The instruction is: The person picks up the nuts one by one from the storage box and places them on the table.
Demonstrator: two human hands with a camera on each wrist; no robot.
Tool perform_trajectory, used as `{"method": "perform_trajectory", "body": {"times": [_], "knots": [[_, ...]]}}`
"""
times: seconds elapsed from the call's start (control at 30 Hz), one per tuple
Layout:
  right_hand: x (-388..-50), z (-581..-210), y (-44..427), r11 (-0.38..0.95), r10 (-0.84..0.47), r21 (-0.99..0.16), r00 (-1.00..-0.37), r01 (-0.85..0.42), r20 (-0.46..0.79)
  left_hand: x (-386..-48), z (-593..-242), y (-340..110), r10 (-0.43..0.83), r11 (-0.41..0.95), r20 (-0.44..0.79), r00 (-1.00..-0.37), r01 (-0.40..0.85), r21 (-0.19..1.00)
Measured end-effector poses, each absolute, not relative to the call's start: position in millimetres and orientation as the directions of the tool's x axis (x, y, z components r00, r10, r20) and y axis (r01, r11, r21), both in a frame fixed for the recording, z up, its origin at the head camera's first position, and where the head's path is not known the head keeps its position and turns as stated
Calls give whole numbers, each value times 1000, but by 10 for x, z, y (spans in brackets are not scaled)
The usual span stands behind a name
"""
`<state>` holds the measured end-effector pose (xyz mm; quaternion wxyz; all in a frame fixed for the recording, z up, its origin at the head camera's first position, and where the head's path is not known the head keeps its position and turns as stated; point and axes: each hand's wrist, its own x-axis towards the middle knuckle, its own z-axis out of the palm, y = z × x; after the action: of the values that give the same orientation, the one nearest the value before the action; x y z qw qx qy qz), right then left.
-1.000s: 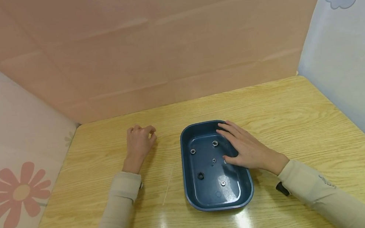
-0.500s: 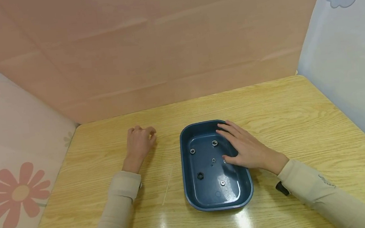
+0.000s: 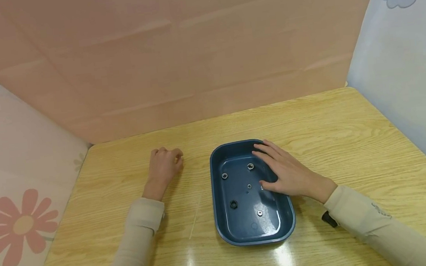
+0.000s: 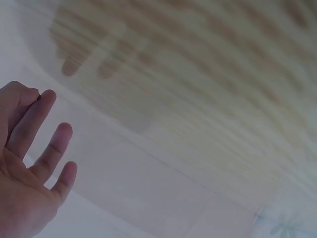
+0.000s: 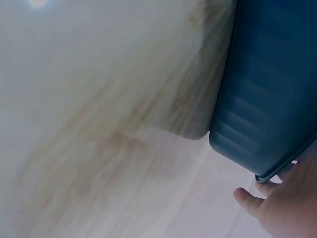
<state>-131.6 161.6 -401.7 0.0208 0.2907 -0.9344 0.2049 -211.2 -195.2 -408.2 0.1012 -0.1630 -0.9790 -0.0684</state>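
Note:
My left hand (image 3: 162, 168) hovers over or rests at the table left of the blue tray (image 3: 214, 202); whether it touches the wood is unclear. Its thumb and index finger meet at the tips, pinching a small dark piece (image 4: 38, 97), too small to identify. The other fingers spread loosely. My right hand (image 3: 289, 172) lies across the tray's right rim, fingers spread and fairly straight, thumb reaching inside. Within the tray lie a black nut (image 3: 234, 204) and several silver nuts, among them a larger silver nut (image 3: 250, 166). One nut (image 3: 262, 187) is partly hidden by the right thumb.
The tray stands on a wood-grain table (image 3: 334, 137). A pinkish backdrop (image 3: 189, 57) rises behind it. Printed side panels border it: a flower panel (image 3: 24, 224) at left and a star panel (image 3: 404, 65) at right.

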Motion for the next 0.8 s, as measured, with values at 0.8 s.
{"method": "perform_trajectory", "body": {"times": [0.8], "knots": [[-1313, -4014, 1614, 752, -533, -365, -832, -548, 152, -2134, -4131, -1918, 380, 925, 140, -914, 380, -26]]}}
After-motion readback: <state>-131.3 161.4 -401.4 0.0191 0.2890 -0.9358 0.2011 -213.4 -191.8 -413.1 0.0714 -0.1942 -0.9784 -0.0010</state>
